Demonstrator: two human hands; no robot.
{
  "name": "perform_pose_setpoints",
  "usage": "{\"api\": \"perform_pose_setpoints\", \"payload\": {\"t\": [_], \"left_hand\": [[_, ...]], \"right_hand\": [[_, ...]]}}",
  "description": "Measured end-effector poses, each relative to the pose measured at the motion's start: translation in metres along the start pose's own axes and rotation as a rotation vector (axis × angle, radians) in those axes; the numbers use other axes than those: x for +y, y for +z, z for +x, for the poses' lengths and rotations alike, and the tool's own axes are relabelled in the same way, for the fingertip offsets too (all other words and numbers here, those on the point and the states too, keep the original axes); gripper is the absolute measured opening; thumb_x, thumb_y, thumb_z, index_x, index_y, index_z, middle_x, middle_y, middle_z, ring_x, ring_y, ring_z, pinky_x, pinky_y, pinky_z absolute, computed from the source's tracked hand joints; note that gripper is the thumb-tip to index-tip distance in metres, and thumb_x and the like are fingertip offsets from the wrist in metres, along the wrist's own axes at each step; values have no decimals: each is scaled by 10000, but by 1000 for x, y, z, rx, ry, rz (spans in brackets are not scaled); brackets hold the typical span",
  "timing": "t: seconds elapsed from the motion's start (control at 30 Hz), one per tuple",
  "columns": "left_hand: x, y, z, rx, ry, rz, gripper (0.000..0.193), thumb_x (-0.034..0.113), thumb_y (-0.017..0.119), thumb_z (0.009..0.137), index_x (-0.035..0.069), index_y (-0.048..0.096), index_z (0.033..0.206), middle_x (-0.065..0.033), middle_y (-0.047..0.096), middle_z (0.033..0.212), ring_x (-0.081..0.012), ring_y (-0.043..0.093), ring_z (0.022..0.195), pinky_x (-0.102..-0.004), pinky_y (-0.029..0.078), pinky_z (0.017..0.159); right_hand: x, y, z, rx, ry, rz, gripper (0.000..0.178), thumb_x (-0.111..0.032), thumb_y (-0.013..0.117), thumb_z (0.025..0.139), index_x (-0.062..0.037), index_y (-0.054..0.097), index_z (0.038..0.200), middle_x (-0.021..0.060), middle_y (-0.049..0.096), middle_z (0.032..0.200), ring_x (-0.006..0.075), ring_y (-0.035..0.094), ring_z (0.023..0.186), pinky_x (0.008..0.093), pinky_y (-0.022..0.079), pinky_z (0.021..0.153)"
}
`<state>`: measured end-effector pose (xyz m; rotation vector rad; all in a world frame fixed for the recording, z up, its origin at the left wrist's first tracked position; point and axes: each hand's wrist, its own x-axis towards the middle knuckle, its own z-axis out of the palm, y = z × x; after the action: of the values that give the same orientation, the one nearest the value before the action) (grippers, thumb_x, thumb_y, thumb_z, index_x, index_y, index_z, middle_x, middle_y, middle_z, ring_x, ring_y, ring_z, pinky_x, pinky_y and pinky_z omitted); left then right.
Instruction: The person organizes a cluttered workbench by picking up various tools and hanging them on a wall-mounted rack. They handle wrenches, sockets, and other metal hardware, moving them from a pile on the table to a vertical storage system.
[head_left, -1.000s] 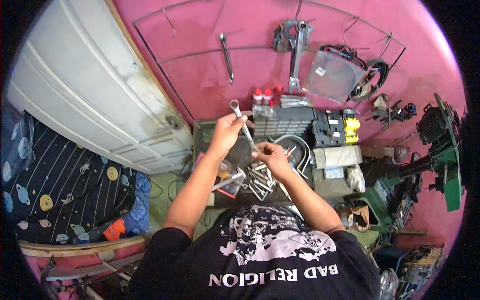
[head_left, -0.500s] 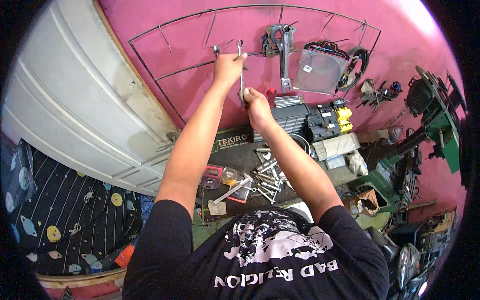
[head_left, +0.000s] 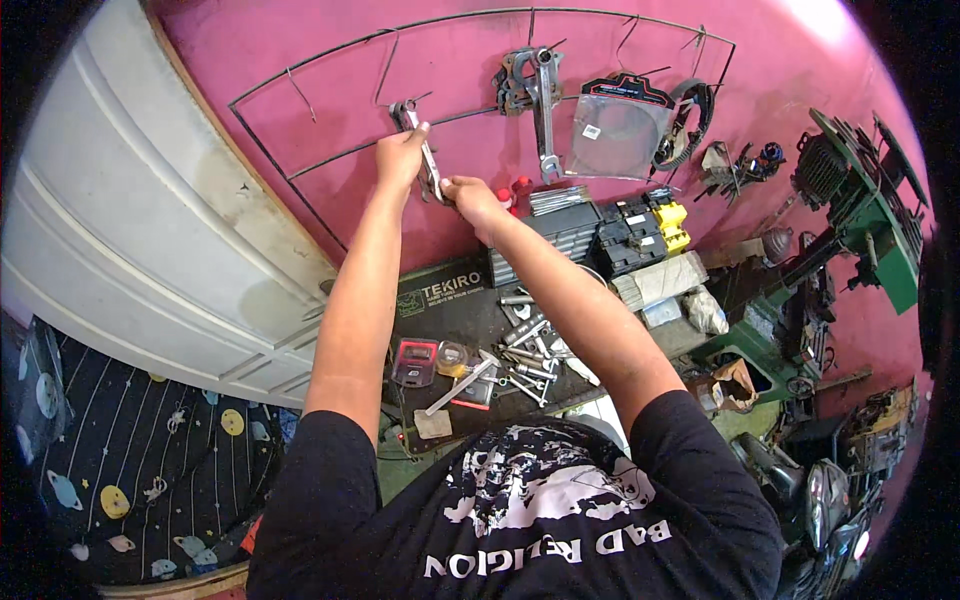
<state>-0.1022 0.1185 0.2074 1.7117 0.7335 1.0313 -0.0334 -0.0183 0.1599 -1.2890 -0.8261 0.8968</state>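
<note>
Up at the pink wall, both my arms reach forward to a metal combination wrench point(head_left: 429, 160). My left hand point(head_left: 400, 158) is closed around its upper part, just below the ring end. My right hand point(head_left: 470, 204) pinches the lower end between thumb and fingers. The wrench's top lies against the hook of a thin metal rod rack point(head_left: 288, 179), beside another wrench that my left hand partly hides. Farther right on the rack hangs a larger wrench point(head_left: 544, 115), apart from my hands.
Below, a dark bench holds loose sockets and wrenches point(head_left: 527, 372), a grey drawer case point(head_left: 575, 232) and a black-and-yellow box point(head_left: 635, 240). A clear plastic packet point(head_left: 618, 135) hangs on the rack. At left stands a white door point(head_left: 130, 220); at right, a green machine point(head_left: 890, 260).
Both hands have shifted left with the wrench, its top now touching the rack's hook. The wrench leans more to the left. The whole view has moved slightly.
</note>
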Motion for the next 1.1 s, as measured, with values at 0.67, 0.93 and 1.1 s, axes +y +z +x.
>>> {"api": "perform_pose_setpoints", "payload": {"t": [0.67,0.93,1.1], "left_hand": [[-226,-1,-166,-6,-283,614,288,324,688,910,52,779,947,-176,741,845,-288,721,817,-399,516,766],[-244,96,-420,-253,-377,662,260,329,705,878,91,778,956,-193,725,930,-415,663,922,-492,512,853],[-208,128,-452,-488,-495,811,337,339,723,856,179,732,1152,-107,633,1262,-376,534,1185,-619,413,943]], "right_hand": [[280,-215,-238,-83,718,-241,320,-324,570,1010,-58,706,1127,38,694,964,144,584,817,297,452,693],[307,-279,-308,-118,557,-407,255,-174,625,986,29,693,1123,70,730,907,134,631,786,318,510,743],[281,-267,-277,-198,240,-924,342,-189,704,882,-38,657,1186,162,695,1072,287,670,918,393,535,790]]}}
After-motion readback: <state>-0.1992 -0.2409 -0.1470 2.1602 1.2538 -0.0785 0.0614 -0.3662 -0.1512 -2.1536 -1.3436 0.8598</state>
